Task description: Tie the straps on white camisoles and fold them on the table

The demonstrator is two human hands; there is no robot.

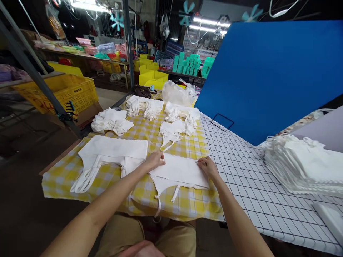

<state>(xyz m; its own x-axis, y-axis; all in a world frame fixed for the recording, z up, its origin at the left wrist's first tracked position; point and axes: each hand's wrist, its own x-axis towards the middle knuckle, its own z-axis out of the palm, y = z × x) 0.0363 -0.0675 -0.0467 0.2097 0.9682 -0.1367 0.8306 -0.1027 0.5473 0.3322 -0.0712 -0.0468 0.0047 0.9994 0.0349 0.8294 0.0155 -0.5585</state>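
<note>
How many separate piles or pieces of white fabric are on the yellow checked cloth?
6: one under both hands, a flat piece to its left, a small one behind, and three bundles at the back. Stacked layers may hide more.

A big blue board (268,75) stands far off to the right. A tall pile of white cloths (302,164) sits on the white squared table (241,178). A yellow crate (61,91) waits far left. A clear plastic bag (178,93) lies straight ahead.
</note>
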